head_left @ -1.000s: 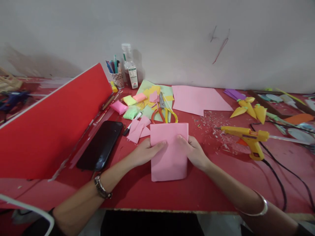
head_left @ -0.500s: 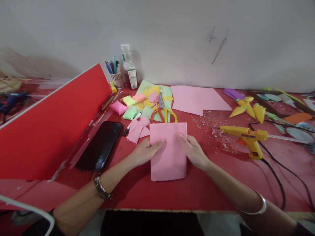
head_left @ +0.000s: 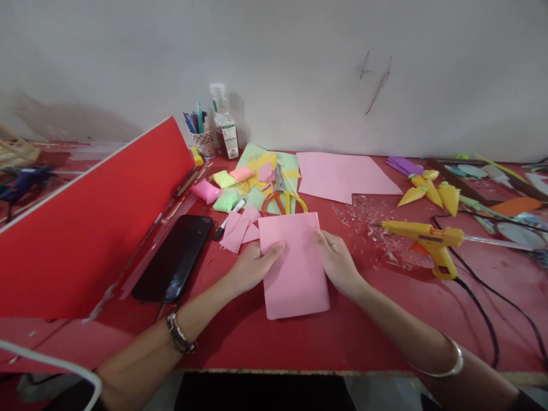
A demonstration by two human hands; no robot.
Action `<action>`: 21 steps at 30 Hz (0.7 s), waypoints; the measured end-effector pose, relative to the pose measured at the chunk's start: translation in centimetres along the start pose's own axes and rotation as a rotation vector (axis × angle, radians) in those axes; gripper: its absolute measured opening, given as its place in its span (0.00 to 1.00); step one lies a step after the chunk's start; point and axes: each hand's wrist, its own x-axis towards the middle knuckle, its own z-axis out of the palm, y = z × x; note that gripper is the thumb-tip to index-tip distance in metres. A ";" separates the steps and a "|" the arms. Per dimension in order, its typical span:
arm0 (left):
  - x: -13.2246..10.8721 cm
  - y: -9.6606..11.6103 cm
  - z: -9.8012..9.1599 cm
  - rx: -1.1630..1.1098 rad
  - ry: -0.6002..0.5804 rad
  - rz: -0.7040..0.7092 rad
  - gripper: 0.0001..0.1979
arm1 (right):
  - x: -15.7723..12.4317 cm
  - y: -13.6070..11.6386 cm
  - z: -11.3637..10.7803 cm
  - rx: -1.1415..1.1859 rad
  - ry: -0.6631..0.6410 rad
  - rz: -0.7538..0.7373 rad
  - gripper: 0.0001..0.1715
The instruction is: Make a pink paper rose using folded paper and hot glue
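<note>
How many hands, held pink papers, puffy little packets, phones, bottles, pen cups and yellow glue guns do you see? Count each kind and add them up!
Left hand and right hand: 2
Held pink paper: 1
Pink packet, green packet, yellow packet, peach packet: 4
Black phone: 1
Bottle: 1
Pen cup: 1
Yellow glue gun: 1
Total: 11

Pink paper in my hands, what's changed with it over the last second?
The pink paper has turned slightly counterclockwise: its top swung left, its bottom right. The right hand now has its thumb closer to the paper's right edge. The left hand keeps its hold; the scissors, phone and yellow glue gun stayed put.
</note>
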 end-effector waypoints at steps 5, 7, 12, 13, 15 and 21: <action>0.3 -0.2 -0.3 0.141 0.078 0.049 0.13 | 0.1 0.0 -0.4 0.015 -0.048 -0.005 0.28; 0.7 -0.1 -1.0 0.196 0.101 0.071 0.16 | 0.2 0.0 -0.5 0.000 -0.086 -0.002 0.28; 1.2 0.7 -3.4 0.251 0.017 0.268 0.10 | 0.1 0.1 -0.4 -0.054 -0.345 0.038 0.29; 1.2 0.9 -3.6 0.293 -0.053 0.299 0.10 | 0.0 0.1 -0.3 -0.064 -0.399 0.036 0.29; 1.0 1.1 -3.7 0.404 -0.165 0.335 0.10 | -0.1 0.0 -0.3 -0.085 -0.476 0.012 0.28; 0.6 1.2 -2.4 0.550 -0.200 0.328 0.20 | -0.2 -0.3 -0.1 -0.163 -0.551 -0.064 0.23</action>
